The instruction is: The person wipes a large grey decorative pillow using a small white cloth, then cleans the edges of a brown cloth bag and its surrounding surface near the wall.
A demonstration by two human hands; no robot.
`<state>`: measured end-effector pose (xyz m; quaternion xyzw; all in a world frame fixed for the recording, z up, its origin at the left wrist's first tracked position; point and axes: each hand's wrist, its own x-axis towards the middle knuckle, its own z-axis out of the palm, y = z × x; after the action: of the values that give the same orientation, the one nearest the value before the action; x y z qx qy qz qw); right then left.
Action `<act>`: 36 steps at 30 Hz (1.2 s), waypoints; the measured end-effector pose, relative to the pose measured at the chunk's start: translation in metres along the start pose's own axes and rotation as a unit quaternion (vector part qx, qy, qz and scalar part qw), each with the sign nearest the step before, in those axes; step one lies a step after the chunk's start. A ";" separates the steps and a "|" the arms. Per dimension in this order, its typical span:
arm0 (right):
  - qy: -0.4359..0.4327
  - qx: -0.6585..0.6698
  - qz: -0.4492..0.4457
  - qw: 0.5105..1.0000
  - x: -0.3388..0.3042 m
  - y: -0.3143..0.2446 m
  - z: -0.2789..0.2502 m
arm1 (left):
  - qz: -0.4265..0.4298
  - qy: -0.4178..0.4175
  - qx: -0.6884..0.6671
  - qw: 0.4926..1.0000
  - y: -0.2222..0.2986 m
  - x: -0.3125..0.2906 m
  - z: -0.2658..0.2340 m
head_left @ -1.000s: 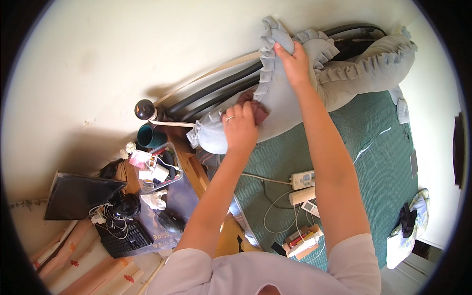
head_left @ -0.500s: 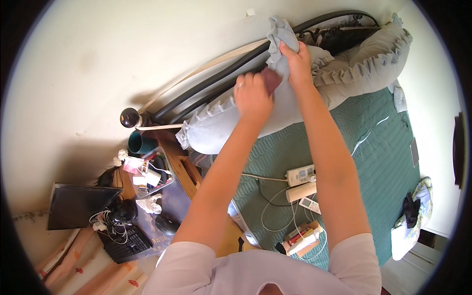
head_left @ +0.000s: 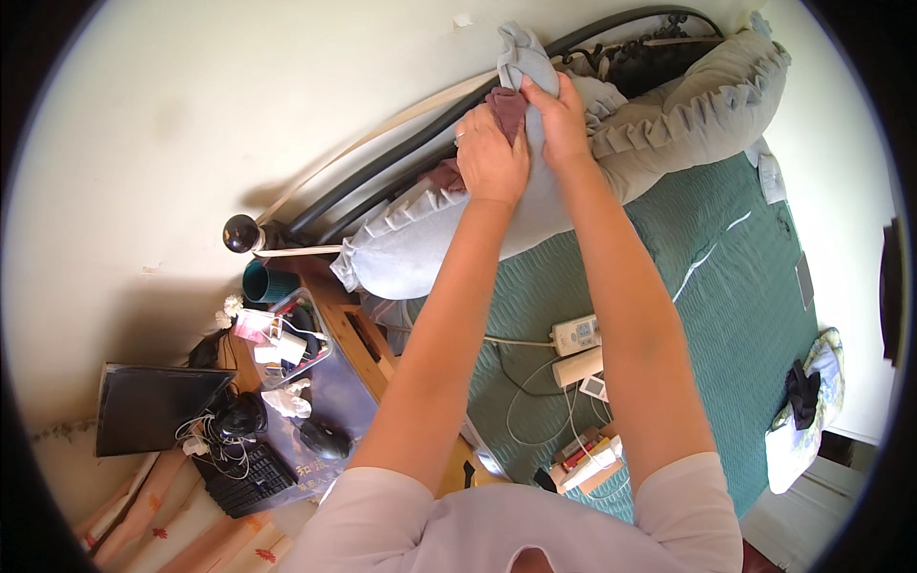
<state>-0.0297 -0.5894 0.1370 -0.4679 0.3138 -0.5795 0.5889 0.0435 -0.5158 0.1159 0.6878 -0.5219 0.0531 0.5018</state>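
Observation:
A long grey cushion with ruffled edges (head_left: 401,253) leans against the black metal headboard (head_left: 382,164). My right hand (head_left: 564,122) grips its gathered upper end, the thumb pressed along the fabric. Close beside it, my left hand (head_left: 489,158) is closed on a maroon cloth (head_left: 507,110), which bunches out above the fingers and shows again below the knuckles, against the cushion. Where cloth and cushion meet under the left palm is hidden. To the right lies a second grey ruffled cushion (head_left: 697,110).
A green quilted bedspread (head_left: 726,315) carries a power strip (head_left: 575,334), cables and a small box of items (head_left: 587,458). On the left, a desk holds a monitor (head_left: 164,409), a keyboard (head_left: 250,477), a mouse (head_left: 325,439) and a clear bin (head_left: 310,358). A round black bedpost knob (head_left: 242,234) stands nearby.
My left hand has moved up along the cushion with the maroon cloth, nearer my right hand. More of the cloth now shows below the knuckles. My right hand keeps its grip.

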 end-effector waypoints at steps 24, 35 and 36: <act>-0.023 0.009 0.003 1.000 -0.020 0.001 -0.019 | -0.027 -0.101 -0.341 0.934 -0.023 -0.028 0.000; -0.060 0.011 0.007 0.998 -0.035 0.001 -0.010 | -0.333 0.025 -0.598 0.729 -0.007 -0.024 0.000; -0.062 0.009 0.000 0.998 -0.035 0.002 -0.010 | -0.349 0.037 -0.627 0.695 -0.002 -0.021 -0.003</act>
<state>-0.0426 -0.5569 0.1258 -0.4977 0.2711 -0.5521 0.6116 0.0371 -0.4996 0.1044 0.3434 -0.1374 -0.4406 0.8179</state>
